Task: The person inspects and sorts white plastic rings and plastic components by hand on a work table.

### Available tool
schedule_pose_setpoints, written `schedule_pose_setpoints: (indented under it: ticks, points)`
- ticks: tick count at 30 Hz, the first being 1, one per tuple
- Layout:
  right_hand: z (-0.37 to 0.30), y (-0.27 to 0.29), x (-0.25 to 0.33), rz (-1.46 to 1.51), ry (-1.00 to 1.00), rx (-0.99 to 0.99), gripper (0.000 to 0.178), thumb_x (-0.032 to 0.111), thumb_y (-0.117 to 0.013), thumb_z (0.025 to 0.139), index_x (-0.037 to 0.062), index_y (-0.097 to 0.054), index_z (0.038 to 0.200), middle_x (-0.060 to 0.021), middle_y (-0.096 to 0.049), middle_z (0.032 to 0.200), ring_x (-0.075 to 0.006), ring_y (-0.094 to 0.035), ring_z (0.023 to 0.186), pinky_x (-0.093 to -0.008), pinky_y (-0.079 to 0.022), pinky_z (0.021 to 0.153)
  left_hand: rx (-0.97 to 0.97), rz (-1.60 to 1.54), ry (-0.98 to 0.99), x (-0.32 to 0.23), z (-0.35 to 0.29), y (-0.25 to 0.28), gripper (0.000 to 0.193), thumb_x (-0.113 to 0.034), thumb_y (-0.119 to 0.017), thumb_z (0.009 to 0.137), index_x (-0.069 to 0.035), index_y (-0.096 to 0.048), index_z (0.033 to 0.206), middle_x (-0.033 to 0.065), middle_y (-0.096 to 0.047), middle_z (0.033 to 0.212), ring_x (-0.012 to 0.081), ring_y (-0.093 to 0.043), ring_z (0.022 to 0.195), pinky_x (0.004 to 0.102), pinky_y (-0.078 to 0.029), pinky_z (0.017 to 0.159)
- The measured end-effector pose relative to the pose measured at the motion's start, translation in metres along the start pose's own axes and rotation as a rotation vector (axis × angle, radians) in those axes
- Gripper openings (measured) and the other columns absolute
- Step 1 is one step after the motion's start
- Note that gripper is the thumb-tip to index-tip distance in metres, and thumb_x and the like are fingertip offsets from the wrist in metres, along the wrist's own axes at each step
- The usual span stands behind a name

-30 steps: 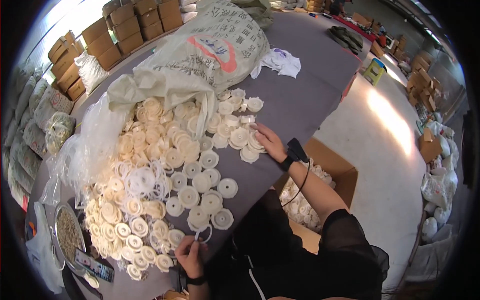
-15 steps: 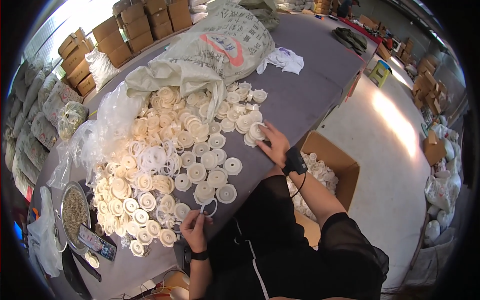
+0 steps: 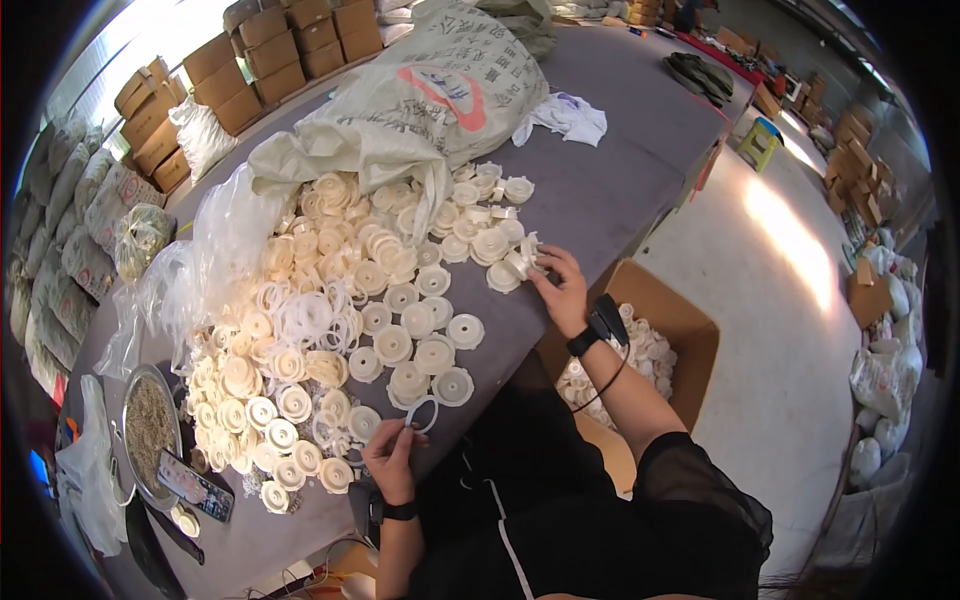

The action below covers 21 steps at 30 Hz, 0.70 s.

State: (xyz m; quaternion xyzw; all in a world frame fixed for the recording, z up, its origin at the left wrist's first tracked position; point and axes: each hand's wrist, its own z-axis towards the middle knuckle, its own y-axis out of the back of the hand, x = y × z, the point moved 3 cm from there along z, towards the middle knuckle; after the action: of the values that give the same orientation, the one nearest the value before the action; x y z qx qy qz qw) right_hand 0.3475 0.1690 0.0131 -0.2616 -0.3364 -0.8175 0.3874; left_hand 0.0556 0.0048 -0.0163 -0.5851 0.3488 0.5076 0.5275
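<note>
Between the fingertips of my left hand (image 3: 392,458) is a thin white ring (image 3: 423,413), held near the table's front edge. Farther off to the right, my right hand (image 3: 563,287) pinches a cream plastic disc (image 3: 527,254), tilted up on its edge above other discs. Several round cream discs (image 3: 434,354) with small centre holes lie flat between my hands. A large heap of such discs (image 3: 330,235) spreads to the left and back, with a cluster of loose white rings (image 3: 305,315) on top of it.
A big woven sack (image 3: 430,90) lies behind the heap, its mouth over the discs. At left are a metal bowl of small parts (image 3: 150,425) and a phone (image 3: 195,486). A cardboard box (image 3: 690,350) of white parts stands below the table's right edge.
My right hand has drawn slightly toward me and right, tipping the disc from nearly flat onto its edge. In my left hand the ring has shifted a little and turned.
</note>
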Motion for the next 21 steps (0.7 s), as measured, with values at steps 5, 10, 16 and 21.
schedule_pose_setpoints:
  ticks: [5,10,16,21]
  points:
    - [-0.003,-0.014,0.000,0.159,-0.044,0.059,0.018,0.008,-0.067,0.067,0.0035,-0.060,0.084,-0.0070,-0.056,0.100,-0.0170,-0.052,0.078,-0.0262,-0.043,0.069,-0.075,-0.043,0.034,0.000,0.003,0.001,0.009,0.004,-0.052,0.078,0.004,-0.058,0.085,0.0079,-0.059,0.077,0.0126,-0.057,0.058,0.0221,-0.047,0.054]
    - [-0.007,-0.029,-0.006,0.290,-0.149,0.105,0.017,0.007,-0.065,0.070,0.0027,-0.058,0.085,-0.0063,-0.055,0.099,-0.0089,-0.046,0.064,-0.0218,-0.041,0.060,-0.009,0.005,0.019,0.002,0.004,-0.001,0.009,0.002,-0.053,0.079,0.004,-0.058,0.086,0.0078,-0.059,0.077,0.0126,-0.058,0.060,0.0221,-0.047,0.055]
    - [-0.026,-0.025,0.061,0.452,-0.204,0.011,0.011,0.006,-0.058,0.078,0.0018,-0.056,0.088,-0.0042,-0.054,0.099,-0.0068,-0.047,0.071,-0.0195,-0.039,0.061,-0.042,-0.172,0.070,-0.007,0.005,-0.008,0.010,0.002,-0.052,0.079,0.005,-0.058,0.086,0.0104,-0.057,0.080,0.0155,-0.058,0.061,0.0242,-0.048,0.055]
    - [-0.087,-0.048,0.120,0.986,-0.760,0.548,0.012,0.009,-0.054,0.083,0.0022,-0.054,0.093,0.0006,-0.054,0.077,-0.0056,-0.050,0.062,-0.0181,-0.040,0.055,0.146,-0.365,0.080,-0.026,0.017,-0.034,0.011,0.003,-0.055,0.076,0.004,-0.058,0.086,0.0101,-0.054,0.083,0.0168,-0.057,0.066,0.0246,-0.047,0.060]
